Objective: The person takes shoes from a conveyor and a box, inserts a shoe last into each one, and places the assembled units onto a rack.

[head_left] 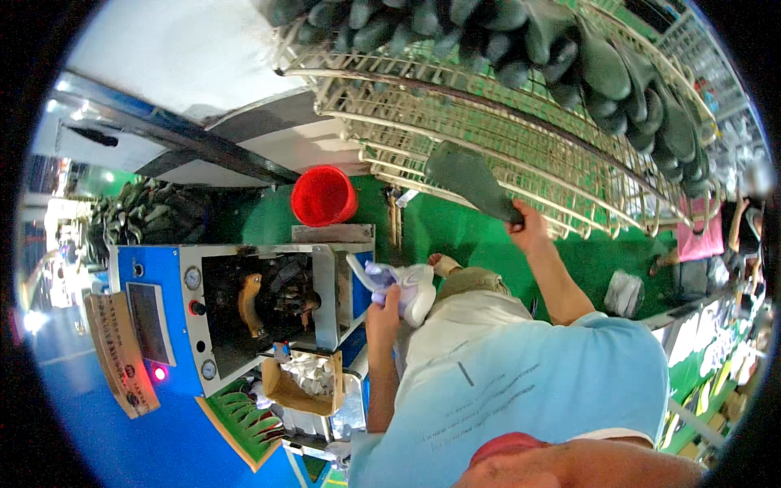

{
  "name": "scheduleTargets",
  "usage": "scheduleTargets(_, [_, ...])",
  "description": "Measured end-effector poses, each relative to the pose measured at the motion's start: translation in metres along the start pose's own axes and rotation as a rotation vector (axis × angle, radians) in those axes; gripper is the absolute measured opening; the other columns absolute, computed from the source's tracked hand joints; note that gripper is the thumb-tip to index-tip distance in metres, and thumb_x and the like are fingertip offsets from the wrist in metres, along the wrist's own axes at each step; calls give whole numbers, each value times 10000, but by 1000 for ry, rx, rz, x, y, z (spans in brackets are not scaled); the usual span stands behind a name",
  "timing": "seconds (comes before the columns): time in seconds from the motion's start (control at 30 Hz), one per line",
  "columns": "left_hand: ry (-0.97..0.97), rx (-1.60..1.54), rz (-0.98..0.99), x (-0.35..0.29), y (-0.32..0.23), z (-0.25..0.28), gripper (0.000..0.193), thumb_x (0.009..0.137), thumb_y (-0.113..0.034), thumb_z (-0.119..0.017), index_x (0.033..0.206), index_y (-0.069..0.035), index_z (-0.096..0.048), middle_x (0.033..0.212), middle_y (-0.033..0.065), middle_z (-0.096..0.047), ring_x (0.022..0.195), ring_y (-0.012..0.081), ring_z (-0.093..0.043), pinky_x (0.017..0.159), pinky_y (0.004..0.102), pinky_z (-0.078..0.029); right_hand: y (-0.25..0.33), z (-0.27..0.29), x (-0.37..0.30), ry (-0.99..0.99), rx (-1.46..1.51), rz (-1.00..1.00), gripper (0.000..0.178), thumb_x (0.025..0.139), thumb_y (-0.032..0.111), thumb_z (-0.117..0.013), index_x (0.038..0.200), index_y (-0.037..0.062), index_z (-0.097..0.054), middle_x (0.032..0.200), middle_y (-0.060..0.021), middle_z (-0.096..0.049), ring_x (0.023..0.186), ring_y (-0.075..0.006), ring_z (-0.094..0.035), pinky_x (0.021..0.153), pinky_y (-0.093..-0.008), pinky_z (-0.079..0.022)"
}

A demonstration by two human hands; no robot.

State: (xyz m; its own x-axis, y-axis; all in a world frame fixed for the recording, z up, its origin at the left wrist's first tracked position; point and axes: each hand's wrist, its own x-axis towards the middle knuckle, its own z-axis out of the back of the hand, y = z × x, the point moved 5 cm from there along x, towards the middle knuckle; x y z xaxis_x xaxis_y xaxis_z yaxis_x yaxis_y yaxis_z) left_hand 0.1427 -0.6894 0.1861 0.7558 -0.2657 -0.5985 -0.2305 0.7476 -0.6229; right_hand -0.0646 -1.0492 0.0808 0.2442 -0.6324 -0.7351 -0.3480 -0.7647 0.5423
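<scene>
My left hand (386,309) is closed on a white and lavender shoe (417,294), held in front of my body beside the machine's right side. My right hand (530,228) reaches up and to the right, its fingers wrapped around the narrow end of a dark green shoe last (465,179). The last's broad end points up and left, in front of a cream wire rack (382,134). Many similar dark lasts (602,69) are crowded along the rack's top.
A blue and white machine (189,325) with gauges and an open dark chamber stands on the left. Behind it is a red bucket (324,197). A cardboard box (275,382) holds crumpled white pieces. More dark lasts (146,213) lie piled at far left. People work at the far right.
</scene>
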Motion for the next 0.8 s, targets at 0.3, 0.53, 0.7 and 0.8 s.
scheduleTargets(0.3, [-292, -359, 245, -57, 72, -2, 561, 969, -475, -618, 1059, 75, -684, 889, 123, -682, 758, 180, -635, 590, 304, -530, -84, -197, 114, 267, -253, -215, 164, 975, 128, -634, 1124, 60, -624, 1131, -146, -563, 683, -210, -512, 447, -263, -380])
scheduleTargets(0.53, [-564, -815, 391, -104, 132, -31, 594, 962, -493, -631, 1156, 68, -633, 994, 104, -657, 787, 164, -629, 560, 296, -518, -164, -243, 209, 97, 271, -539, 312, 1067, 232, -446, 1277, 1, -453, 1179, -223, -533, 666, -209, -553, 434, -234, -409])
scheduleTargets(0.7, [-678, -918, 508, -124, 136, -32, 545, 962, -471, -640, 1150, 41, -647, 970, 70, -659, 777, 149, -622, 586, 275, -519, -219, -339, 242, 104, 502, -588, 413, 1082, 267, -462, 1277, -97, -438, 1152, -240, -576, 683, -196, -567, 480, -287, -501])
scheduleTargets(0.8, [-556, -826, 346, -103, 127, -1, 501, 967, -439, -637, 1131, 34, -667, 920, 64, -652, 745, 146, -618, 591, 278, -525, -187, -385, 284, 345, 414, -420, 379, 1025, 177, -589, 1255, -112, -503, 1041, -212, -599, 829, -248, -614, 657, -336, -574])
